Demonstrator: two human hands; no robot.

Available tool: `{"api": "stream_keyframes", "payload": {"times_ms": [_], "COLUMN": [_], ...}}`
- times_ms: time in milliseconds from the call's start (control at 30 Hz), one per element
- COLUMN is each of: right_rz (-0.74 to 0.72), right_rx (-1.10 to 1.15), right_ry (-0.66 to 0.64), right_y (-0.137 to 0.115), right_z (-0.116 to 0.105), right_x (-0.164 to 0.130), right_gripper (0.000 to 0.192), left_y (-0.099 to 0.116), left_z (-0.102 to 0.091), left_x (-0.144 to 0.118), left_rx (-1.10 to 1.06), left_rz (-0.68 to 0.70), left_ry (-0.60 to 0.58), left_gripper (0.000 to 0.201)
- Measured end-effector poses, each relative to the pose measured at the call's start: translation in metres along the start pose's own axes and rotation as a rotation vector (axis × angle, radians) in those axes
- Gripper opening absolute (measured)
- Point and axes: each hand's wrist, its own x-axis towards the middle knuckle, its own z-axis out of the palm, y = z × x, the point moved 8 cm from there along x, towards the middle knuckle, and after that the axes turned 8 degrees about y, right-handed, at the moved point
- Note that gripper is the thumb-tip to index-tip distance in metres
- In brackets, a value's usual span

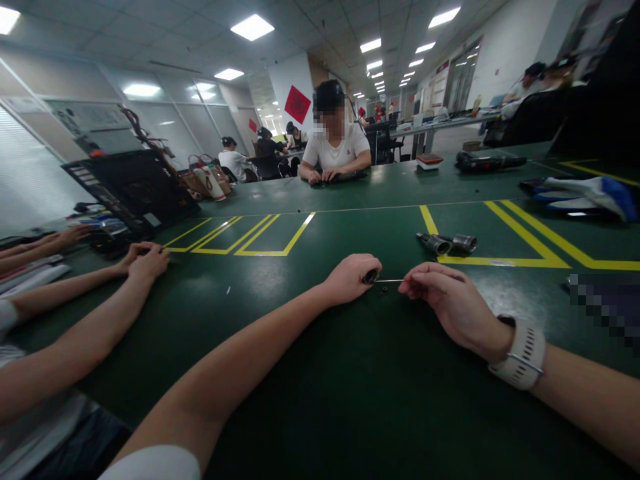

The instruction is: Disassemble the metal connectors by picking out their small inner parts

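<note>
My left hand (pixel 350 277) rests on the green table (pixel 350 400) and pinches a small dark round part (pixel 371 276) between its fingertips. My right hand (pixel 443 300), with a white watch at the wrist, holds a thin metal tool (pixel 393 281) whose tip points into that part. The two hands are a few centimetres apart, joined by the tool. Tiny dark bits lie on the table just under the part.
Two grey cylindrical metal parts (pixel 445 243) lie beyond my hands by yellow floor-tape lines. A co-worker's arms (pixel 100 293) reach in from the left beside a black open chassis (pixel 133 190). A person (pixel 335 143) sits across. A power screwdriver (pixel 487 161) and gloves (pixel 585 193) lie far right.
</note>
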Motion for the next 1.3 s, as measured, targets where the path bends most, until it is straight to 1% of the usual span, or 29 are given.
{"api": "stream_keyframes", "payload": {"times_ms": [167,267,367,467,533,633,733,800,867,933,1033,1200,1267,1300], "right_rz": [-0.032,-0.067,-0.105,-0.116,-0.106,-0.093,-0.090,-0.089,-0.089,-0.094,-0.106,-0.121,-0.112,-0.106], "right_rx": [-0.006,-0.032,-0.042,-0.054,-0.106,-0.192,-0.217,-0.216,-0.209,-0.208,-0.227,-0.257,-0.270,-0.274], "right_ry": [0.053,0.077,0.123,0.172,0.194,0.211,0.190,0.173,0.167,0.166,0.151,0.142,0.144,0.143], "right_y": [-0.002,-0.003,-0.004,-0.003,-0.001,0.002,0.004,0.004,0.005,0.005,0.005,0.004,0.004,0.004], "right_z": [-0.003,-0.006,-0.011,-0.016,-0.018,-0.020,-0.018,-0.016,-0.014,-0.013,-0.011,-0.010,-0.010,-0.010], "right_x": [0.001,0.002,0.003,0.004,0.005,0.006,0.007,0.008,0.008,0.007,0.007,0.007,0.007,0.007], "right_gripper": [0.008,0.008,0.009,0.008,0.013,0.024,0.026,0.029,0.031,0.032,0.030,0.028,0.028,0.027], "left_y": [0.000,-0.002,-0.007,-0.013,-0.014,-0.012,-0.011,-0.011,-0.010,-0.004,0.007,0.017,0.019,0.019], "left_z": [0.000,0.000,-0.001,-0.002,-0.002,-0.003,-0.004,-0.007,-0.011,-0.012,-0.008,0.002,0.003,0.002], "left_x": [0.000,0.001,0.000,0.000,0.000,0.001,0.001,0.001,0.001,0.002,0.002,0.000,-0.001,-0.001], "left_rx": [0.027,0.022,0.005,-0.025,-0.057,-0.103,-0.124,-0.157,-0.200,-0.238,-0.266,-0.202,-0.177,-0.167], "left_rz": [-0.022,-0.056,-0.106,-0.177,-0.197,-0.175,-0.172,-0.177,-0.158,-0.097,0.015,0.088,0.105,0.107], "left_ry": [-0.012,0.006,0.024,0.036,0.043,0.041,0.049,0.082,0.118,0.113,0.038,-0.100,-0.109,-0.094], "left_gripper": [0.004,0.004,0.004,0.009,0.014,0.019,0.021,0.024,0.028,0.031,0.033,0.038,0.040,0.041]}}
